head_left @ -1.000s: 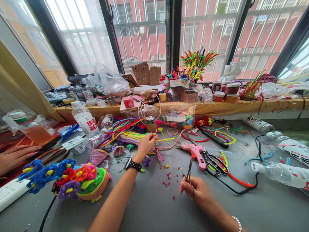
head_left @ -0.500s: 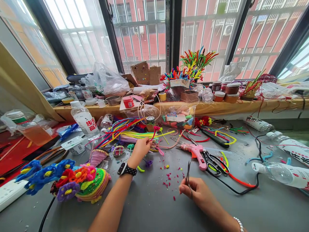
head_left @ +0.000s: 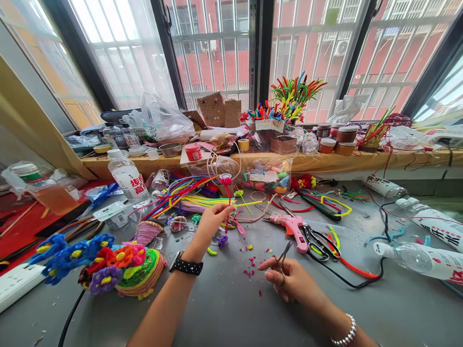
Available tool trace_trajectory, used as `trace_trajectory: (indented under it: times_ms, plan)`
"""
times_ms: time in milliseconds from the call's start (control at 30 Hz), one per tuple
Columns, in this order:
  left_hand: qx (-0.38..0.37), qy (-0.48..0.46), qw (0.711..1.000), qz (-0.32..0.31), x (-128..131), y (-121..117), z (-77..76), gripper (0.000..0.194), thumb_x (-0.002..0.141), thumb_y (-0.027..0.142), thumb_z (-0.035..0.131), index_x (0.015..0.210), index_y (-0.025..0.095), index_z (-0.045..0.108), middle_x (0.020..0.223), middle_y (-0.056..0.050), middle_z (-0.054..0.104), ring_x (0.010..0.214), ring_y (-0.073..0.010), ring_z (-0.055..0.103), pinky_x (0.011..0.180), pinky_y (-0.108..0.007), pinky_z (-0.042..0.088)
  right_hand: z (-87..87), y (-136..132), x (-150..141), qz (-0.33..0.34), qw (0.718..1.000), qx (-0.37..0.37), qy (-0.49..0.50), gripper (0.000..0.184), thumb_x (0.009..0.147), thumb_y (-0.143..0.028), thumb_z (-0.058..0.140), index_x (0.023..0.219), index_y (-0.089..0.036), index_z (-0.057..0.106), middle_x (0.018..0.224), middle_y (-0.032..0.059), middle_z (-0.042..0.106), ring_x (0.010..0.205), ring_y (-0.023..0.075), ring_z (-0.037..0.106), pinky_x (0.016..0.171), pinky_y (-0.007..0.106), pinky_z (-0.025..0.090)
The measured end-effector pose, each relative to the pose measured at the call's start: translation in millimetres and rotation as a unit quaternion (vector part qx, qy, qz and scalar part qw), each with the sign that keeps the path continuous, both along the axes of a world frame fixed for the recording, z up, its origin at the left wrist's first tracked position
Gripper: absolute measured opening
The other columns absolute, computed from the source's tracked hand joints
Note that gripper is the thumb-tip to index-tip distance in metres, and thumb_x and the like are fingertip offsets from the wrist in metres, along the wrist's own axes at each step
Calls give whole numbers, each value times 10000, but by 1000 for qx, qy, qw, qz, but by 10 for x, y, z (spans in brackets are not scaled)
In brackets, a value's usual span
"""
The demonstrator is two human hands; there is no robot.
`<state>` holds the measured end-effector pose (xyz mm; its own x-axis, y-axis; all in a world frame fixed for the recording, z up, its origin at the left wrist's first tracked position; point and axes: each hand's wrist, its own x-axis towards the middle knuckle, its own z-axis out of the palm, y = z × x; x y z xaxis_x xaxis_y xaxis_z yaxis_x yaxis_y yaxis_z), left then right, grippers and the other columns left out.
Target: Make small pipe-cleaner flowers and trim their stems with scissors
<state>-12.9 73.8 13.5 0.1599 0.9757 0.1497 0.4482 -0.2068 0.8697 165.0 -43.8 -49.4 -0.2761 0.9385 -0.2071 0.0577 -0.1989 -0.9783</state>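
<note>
Grey table [head_left: 231, 313] by barred windows [head_left: 213, 48]; wooden sill [head_left: 361, 161]; daylight; red bldg outside.

on the grey tabletop [head_left: 224, 308], the woven basket of pipe-cleaner flowers [head_left: 119, 267] lies near left, with the clear plastic water bottle [head_left: 127, 177] behind it. the loose heap of long pipe cleaners [head_left: 188, 195] lies far of centre, the pink glue gun [head_left: 292, 229] to its right, black-handled scissors [head_left: 320, 243] just right of that. another clear plastic bottle on its side [head_left: 423, 260] lies far right.

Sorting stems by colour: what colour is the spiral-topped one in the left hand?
Pink stem, pinched by the left hand; clearest in the head view.
</note>
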Motion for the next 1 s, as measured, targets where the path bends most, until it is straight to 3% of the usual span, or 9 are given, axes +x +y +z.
trace_trajectory:
  times_ms: [167,300,433,667,800,1000]
  plan:
    - [-113,-116,983,-81,189,-370,-76,236,594,357,608,652,128,612,563,-11,576,529,-123,527,466,-210,418,232,14,-74,-31,998,28,-40,429,636,-529,569,696,-105,565,480,-58,357,427,50,299,405,184,233]
    - [-134,-167,971,-102,237,-509,-156,217,597,327,624,691,135,588,529,17,549,512,-107,516,499,-214,419,349,66,-119,-73,987,105,-94,392,658,-504,565,713,-117,597,555,-18,459,512,85,364,472,204,284]
    - [-129,-169,972,-106,237,-499,-205,206,614,328,614,668,132,584,541,17,544,523,-106,506,506,-213,413,260,150,-194,-118,981,117,-97,401,665,-504,557,791,-124,590,616,-7,506,526,94,389,487,208,301]
    - [-149,-189,965,-100,264,-507,-239,217,621,344,619,645,129,596,584,-7,583,567,-118,532,526,-210,427,123,137,-270,-87,992,91,-14,352,653,-476,574,629,-144,460,557,-36,421,519,81,370,494,199,306]
    - [-181,-299,936,-51,235,-477,-225,253,631,363,620,719,126,631,700,-44,635,664,-135,574,641,-240,458,145,50,-238,-56,997,60,-2,352,643,-470,588,610,-145,457,536,-40,418,511,79,369,497,197,311]
    - [-235,-385,890,-67,182,-432,-228,222,610,319,659,725,129,659,677,-29,638,647,-102,568,628,-201,445,131,13,-189,1,1000,0,-3,402,614,-519,586,662,-125,519,521,-38,430,442,57,325,391,180,237]
